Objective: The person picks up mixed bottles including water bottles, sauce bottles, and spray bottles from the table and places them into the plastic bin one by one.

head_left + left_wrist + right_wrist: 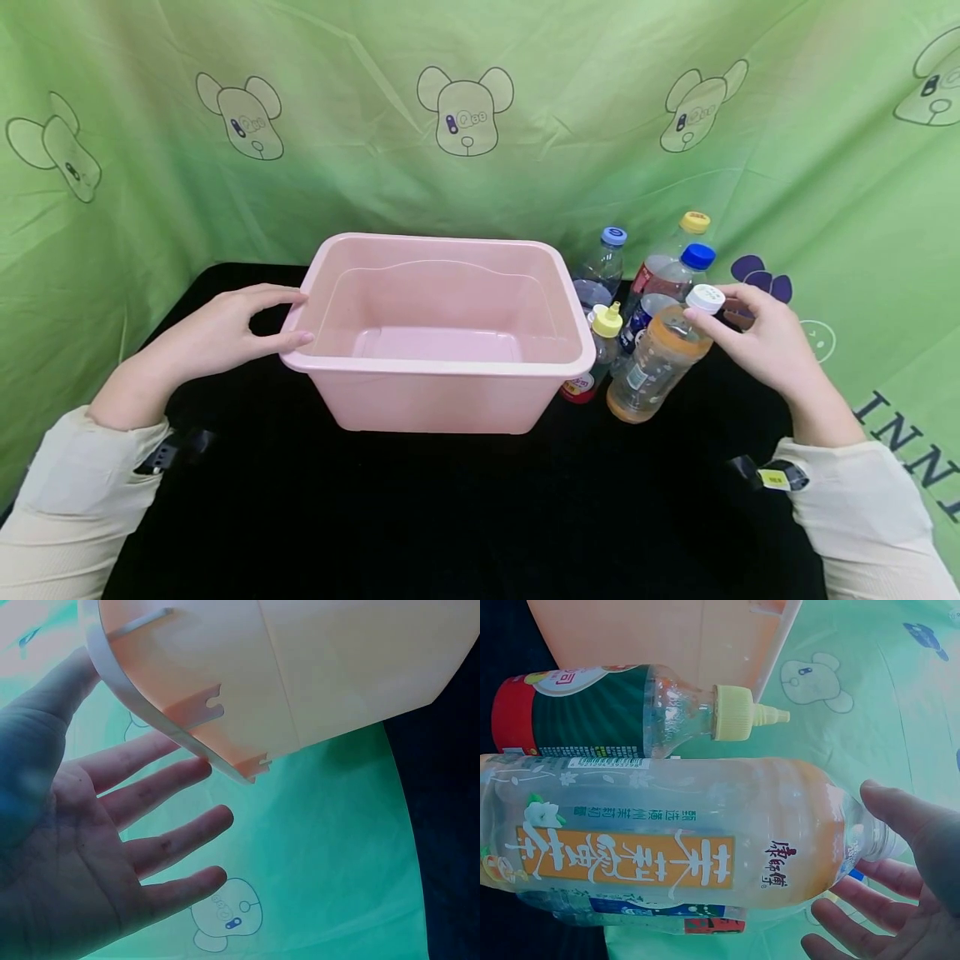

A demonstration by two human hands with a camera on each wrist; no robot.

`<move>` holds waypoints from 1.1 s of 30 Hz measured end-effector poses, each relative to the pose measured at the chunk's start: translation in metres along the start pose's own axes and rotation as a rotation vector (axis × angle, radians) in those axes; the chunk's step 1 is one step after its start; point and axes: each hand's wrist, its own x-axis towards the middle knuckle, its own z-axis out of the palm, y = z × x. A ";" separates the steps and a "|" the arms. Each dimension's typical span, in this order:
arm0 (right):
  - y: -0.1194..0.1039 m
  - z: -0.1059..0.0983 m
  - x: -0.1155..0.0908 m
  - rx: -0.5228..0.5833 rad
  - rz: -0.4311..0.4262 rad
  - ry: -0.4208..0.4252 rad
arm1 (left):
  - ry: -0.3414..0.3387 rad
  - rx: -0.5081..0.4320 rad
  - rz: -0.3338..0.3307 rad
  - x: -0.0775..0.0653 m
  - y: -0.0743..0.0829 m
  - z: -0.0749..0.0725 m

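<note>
A pink plastic tub (450, 400) stands on the black cloth, open side up. The left hand (225, 333) rests on its left rim with thumb and straight fingertips; in the left wrist view the left hand (82, 840) has its lower fingers spread apart below the rim (112, 682). To the right of the tub, the right hand (765, 337) has its thumb and fingers on either side of the neck of a clear drink bottle (652, 375) with a white cap and orange label. The right wrist view shows the drink bottle (652, 795) beside the right hand (907, 877).
Between tub and drink bottle stands a sauce bottle (602, 346) with a yellow nozzle cap. Behind are a light-blue-capped bottle (603, 267), a dark-blue-capped bottle (686, 275) and a yellow-capped bottle (678, 242). A green printed curtain (360, 150) hangs behind the black cloth (450, 517).
</note>
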 end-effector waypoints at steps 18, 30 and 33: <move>-0.011 -0.011 0.002 0.060 0.024 0.042 | 0.001 -0.005 -0.006 0.000 0.000 0.000; -0.020 -0.021 0.004 0.063 0.059 0.057 | 0.018 -0.005 -0.009 0.000 0.002 0.000; -0.023 -0.022 0.004 0.066 0.058 0.068 | 0.017 -0.007 -0.009 0.000 0.001 0.000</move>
